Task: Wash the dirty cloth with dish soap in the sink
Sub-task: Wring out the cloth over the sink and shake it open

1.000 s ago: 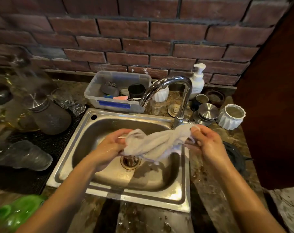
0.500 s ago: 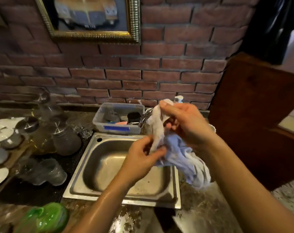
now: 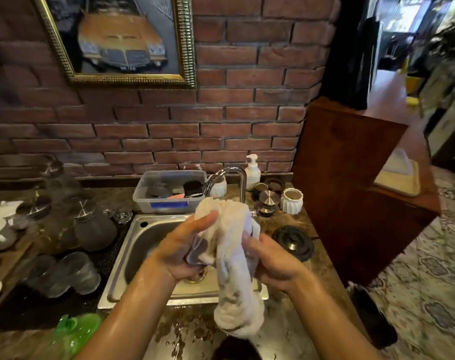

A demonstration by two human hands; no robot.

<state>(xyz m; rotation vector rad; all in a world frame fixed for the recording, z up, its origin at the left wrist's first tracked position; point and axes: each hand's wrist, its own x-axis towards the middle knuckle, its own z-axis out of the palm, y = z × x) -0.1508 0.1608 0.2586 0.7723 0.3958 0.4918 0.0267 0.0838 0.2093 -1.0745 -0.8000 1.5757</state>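
The fingers (image 3: 203, 223) of the left hand (image 3: 184, 250) are curled round the upper part of the white cloth (image 3: 231, 255), with one digit stretched up along its top fold. The right hand (image 3: 275, 263) grips the same cloth from the other side, its fingers (image 3: 249, 239) wrapped into the fabric. Both forearms look wet.

The cloth is bunched and held in the air over the right half of the steel sink (image 3: 117, 281). Its top reaches up in front of the faucet (image 3: 236, 175), and its lower end hangs past the sink's front rim, over the wet near edge of the surface (image 3: 184, 333).

Along the back edge of the surface, behind the sink, stands a clear plastic tub (image 3: 169, 203) with small items inside. A white pump bottle (image 3: 252, 172) stands at the back right, beside the faucet. Near it are metal lids (image 3: 269, 198) and a white ribbed cup (image 3: 291, 201). A black round lid (image 3: 294, 242) lies at the right edge, just beside the sink. Glass jars (image 3: 93, 227) and tumblers (image 3: 73, 274) crowd the left side, and something green (image 3: 75, 331) sits at the near left corner. A framed car picture (image 3: 117, 40) hangs on the brick wall (image 3: 247, 100).
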